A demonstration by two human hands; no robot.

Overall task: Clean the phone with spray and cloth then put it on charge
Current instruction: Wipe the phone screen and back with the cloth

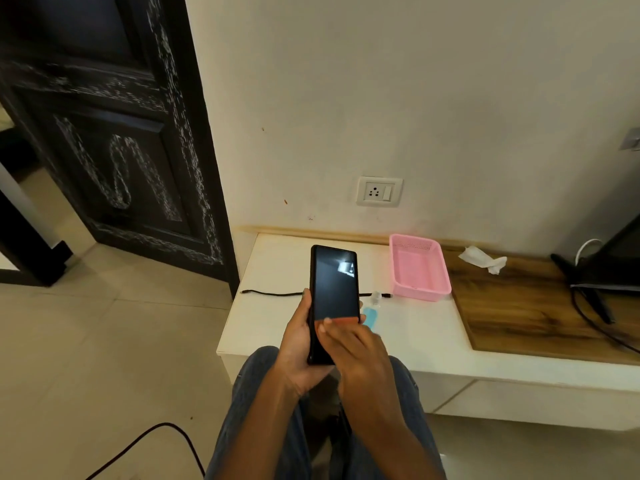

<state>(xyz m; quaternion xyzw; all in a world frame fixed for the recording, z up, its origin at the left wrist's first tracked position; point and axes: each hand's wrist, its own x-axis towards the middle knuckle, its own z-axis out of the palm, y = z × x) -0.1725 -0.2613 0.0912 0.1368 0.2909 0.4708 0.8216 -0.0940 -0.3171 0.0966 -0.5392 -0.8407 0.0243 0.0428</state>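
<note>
A black phone (334, 285) stands upright over the white table's front edge, its dark screen facing me. My left hand (296, 344) grips it from the left side and below. My right hand (356, 355) lies over the lower screen, its fingers fairly straight and blurred. They press a thin salmon-coloured cloth (343, 320) against the glass. A small clear spray bottle (371, 315) with a blue label lies on the table just right of the phone, partly hidden. A black charging cable (273, 293) runs across the table behind the phone.
A wall socket (379, 191) sits above the white table (263, 327). A pink basket (446, 271) stands right of the cable, with a crumpled white tissue (483, 259) beyond it on the wooden section. A screen's stand and wires (588, 292) fill the far right. A dark door (114, 150) stands left.
</note>
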